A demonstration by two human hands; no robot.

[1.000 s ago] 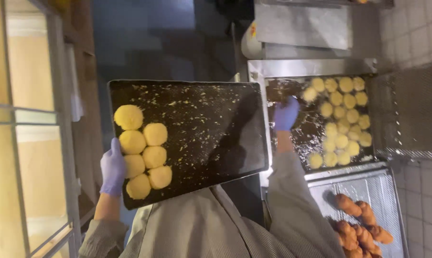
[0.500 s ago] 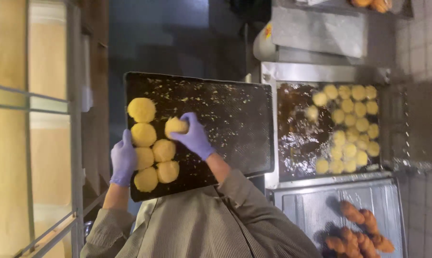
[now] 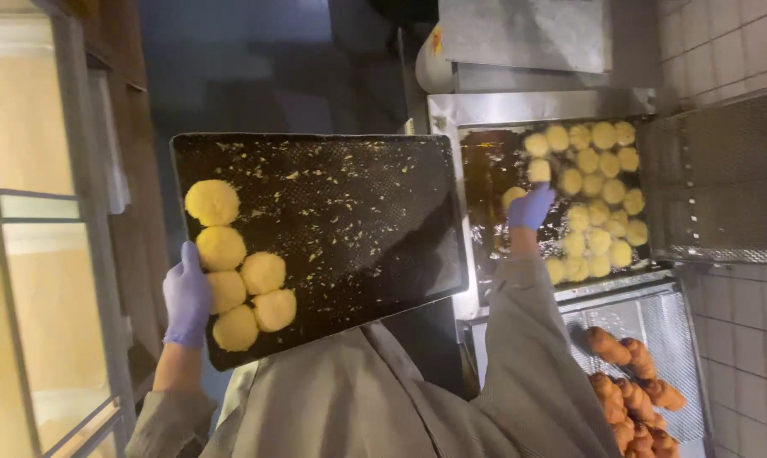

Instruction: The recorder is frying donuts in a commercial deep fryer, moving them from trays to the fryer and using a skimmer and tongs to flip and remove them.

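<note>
My left hand (image 3: 187, 295), in a purple glove, grips the near left edge of a black baking tray (image 3: 358, 220) dusted with crumbs. Several pale yellow dough rounds (image 3: 221, 248) sit clustered at that end of the tray, beside my fingers. My right hand (image 3: 532, 206), also gloved, reaches over the fryer vat (image 3: 485, 161) with a dough round (image 3: 513, 197) at its fingertips, just above the oil. Several more pale rounds (image 3: 600, 191) float in the vat to the right of that hand.
A metal drain tray (image 3: 655, 322) at lower right holds several browned fried pieces (image 3: 629, 390). A wire grille (image 3: 714, 170) stands right of the vat, against a tiled wall (image 3: 740, 42). A glass-fronted frame (image 3: 36, 254) runs along the left.
My right hand has lifted one dough round off the tray and carried it right, over the fryer. The tray has one round fewer. My left hand keeps its hold.
</note>
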